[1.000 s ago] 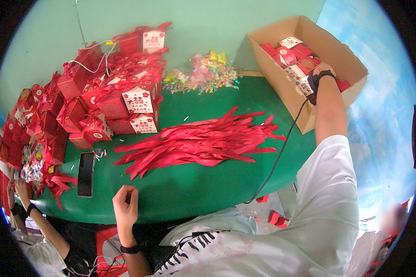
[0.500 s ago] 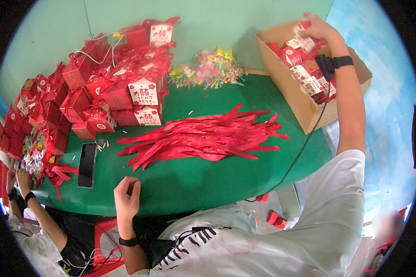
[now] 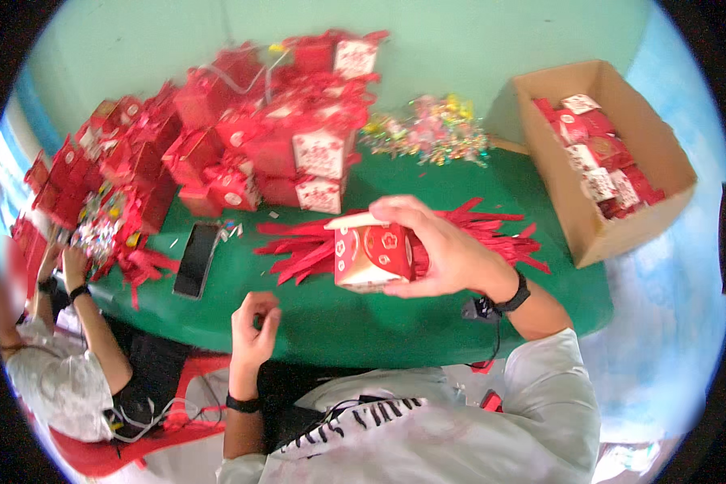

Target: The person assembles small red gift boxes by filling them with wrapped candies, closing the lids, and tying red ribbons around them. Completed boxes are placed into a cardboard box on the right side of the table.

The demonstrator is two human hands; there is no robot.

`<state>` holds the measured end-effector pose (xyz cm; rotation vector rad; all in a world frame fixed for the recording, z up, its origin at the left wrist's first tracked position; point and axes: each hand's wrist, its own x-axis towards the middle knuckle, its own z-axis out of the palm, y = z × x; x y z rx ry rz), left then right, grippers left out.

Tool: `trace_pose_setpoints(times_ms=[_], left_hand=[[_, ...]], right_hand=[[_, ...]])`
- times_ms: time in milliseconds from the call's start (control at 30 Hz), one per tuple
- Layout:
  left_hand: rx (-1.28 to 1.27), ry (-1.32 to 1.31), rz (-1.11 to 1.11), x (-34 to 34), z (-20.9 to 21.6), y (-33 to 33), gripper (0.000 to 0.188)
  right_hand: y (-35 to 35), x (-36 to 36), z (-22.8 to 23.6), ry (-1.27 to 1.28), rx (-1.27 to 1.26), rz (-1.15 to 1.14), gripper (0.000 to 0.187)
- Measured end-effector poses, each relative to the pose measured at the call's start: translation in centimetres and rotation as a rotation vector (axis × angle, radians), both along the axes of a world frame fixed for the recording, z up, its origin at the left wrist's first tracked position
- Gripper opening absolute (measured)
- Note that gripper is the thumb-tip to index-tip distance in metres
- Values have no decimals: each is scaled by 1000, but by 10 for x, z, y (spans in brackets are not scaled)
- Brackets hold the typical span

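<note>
My right hand (image 3: 444,250) grips a small red and white gift box (image 3: 373,256) from its right side, thumb below and fingers over the top edge. A pale flap stands out at the box's upper left. Beneath it on the green table lies a spread of red ribbons (image 3: 298,250), partly hidden by the box and hand. My left hand (image 3: 254,327) hovers near the table's front edge, its fingers loosely curled in, and nothing shows in it. To the right, an open cardboard carton (image 3: 557,206) contains several more red and white boxes (image 3: 609,153).
Ribbon-tied red gift boxes (image 3: 278,153) are stacked at the back left. A heap of wrapped candies (image 3: 436,133) lies by the wall. A phone (image 3: 196,262) rests left of the ribbons. At the far left, a co-worker's hands (image 3: 68,262) are near another candy pile (image 3: 101,222).
My right hand has come out of the carton and moved left and nearer, bringing a gift box over the ribbons. My left hand stays curled. The whole view has shifted.
</note>
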<state>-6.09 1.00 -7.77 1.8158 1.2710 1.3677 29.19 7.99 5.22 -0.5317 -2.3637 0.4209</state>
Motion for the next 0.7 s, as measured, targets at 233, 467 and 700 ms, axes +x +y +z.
trace_pose_setpoints(times_ms=[233,467,700], left_hand=[[391,483,-154,50,83,-19,39],[396,531,-33,66,67,1,35],[233,553,190,56,69,-4,10]], right_hand=[[-10,-36,-95,69,-342,110,114],[-17,-32,-105,36,-583,14,107],[-12,-35,-108,39,-542,40,107]])
